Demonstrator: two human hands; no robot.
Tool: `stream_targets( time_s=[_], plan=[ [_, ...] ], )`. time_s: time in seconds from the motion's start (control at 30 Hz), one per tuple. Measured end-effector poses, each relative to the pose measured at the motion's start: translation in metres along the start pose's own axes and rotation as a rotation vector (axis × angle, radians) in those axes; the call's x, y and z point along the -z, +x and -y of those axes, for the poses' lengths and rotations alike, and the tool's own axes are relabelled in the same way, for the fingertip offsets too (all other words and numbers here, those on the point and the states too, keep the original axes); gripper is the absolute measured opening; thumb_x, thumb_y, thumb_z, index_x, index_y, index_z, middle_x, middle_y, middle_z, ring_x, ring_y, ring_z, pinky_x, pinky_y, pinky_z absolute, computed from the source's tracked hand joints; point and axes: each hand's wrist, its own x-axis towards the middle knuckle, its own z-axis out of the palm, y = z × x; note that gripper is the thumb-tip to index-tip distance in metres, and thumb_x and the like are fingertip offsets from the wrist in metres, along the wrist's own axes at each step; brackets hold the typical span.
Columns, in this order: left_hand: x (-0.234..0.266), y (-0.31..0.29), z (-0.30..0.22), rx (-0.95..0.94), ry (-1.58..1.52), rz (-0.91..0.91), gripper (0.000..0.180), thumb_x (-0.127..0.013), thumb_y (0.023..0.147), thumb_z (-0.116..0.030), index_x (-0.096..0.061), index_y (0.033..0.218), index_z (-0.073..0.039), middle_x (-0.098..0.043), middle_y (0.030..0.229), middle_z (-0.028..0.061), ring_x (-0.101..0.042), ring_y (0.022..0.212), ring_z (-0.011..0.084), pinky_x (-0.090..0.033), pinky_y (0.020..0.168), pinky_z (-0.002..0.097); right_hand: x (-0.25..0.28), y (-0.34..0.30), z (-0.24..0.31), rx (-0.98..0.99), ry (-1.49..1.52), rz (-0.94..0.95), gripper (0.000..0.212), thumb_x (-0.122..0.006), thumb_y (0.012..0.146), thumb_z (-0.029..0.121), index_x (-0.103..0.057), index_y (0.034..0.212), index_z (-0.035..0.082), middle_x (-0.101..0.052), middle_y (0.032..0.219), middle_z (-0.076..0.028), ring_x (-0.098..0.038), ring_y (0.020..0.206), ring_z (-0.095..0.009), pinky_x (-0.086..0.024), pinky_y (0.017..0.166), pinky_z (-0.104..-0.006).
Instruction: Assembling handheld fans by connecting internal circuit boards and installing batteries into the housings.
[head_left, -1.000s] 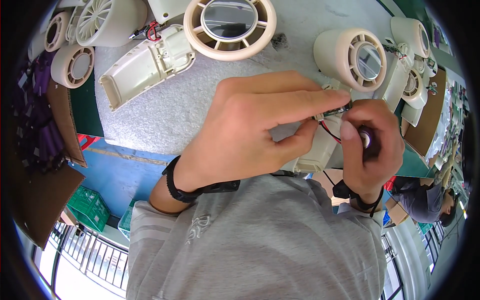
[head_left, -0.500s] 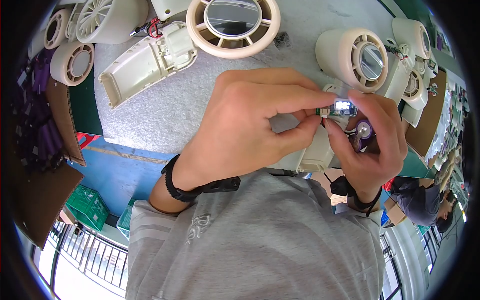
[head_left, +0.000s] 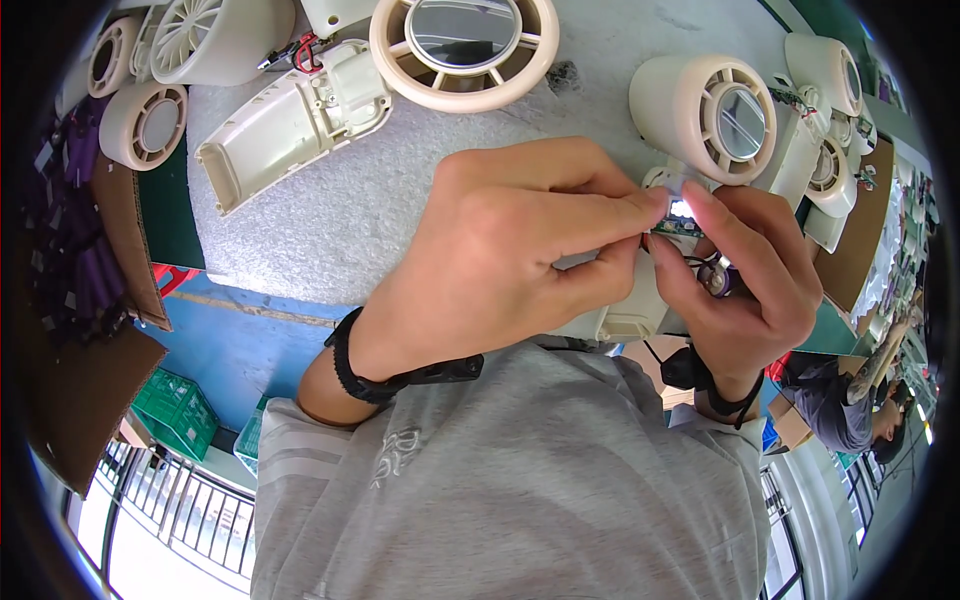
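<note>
Pinched in your left hand [head_left: 500,240] and right hand [head_left: 755,265]: circuit board [head_left: 677,228], nearer you than mirrored fan head [head_left: 692,115]; right also cradles purple cell [head_left: 715,279]. Display [head_left: 681,209], unseen a second ago, glows: likely powered.

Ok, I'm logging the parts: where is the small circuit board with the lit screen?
In the head view, right of centre, the circuit board is held between the fingertips of the left hand and right hand, up and left of the purple battery.
</note>
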Motion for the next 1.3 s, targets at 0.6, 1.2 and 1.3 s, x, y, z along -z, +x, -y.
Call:
stream_targets(
  time_s=[0.6,1.2,1.3],
  plan=[
    [-0.015,0.002,-0.009,0.138,0.061,0.035,0.042,-0.071,0.066,0.006,-0.061,0.105,-0.006,-0.063,0.102,0.0078,-0.061,0.073,0.0179,-0.051,0.064,0.0274,0.004,-0.001,0.015,-0.281,0.044,-0.046,0.029,-0.077,0.067,-0.005,-0.069,0.094,0.002,-0.065,0.083,-0.008,-0.055,0.062,-0.009,-0.041,0.051,-0.0217],
    [-0.024,0.005,-0.016,0.223,0.085,0.003,0.039,-0.064,0.065,0.009,-0.061,0.100,-0.008,-0.063,0.088,0.0027,-0.058,0.064,0.0158,-0.047,0.057,0.0265,0.005,-0.004,0.004,-0.136,-0.001,0.016,0.028,-0.079,0.062,-0.007,-0.072,0.087,0.003,-0.062,0.082,-0.009,-0.058,0.062,-0.014,-0.043,0.051,-0.0243],
    [-0.027,0.006,-0.017,0.225,0.080,-0.016,0.037,-0.062,0.064,0.009,-0.060,0.097,-0.008,-0.061,0.085,0.0043,-0.058,0.066,0.0206,-0.046,0.057,0.0315,0.004,-0.004,0.003,-0.074,-0.038,-0.030,0.030,-0.079,0.060,-0.007,-0.072,0.087,0.004,-0.063,0.081,-0.009,-0.059,0.062,-0.015,-0.043,0.051,-0.0249]
  ],
)
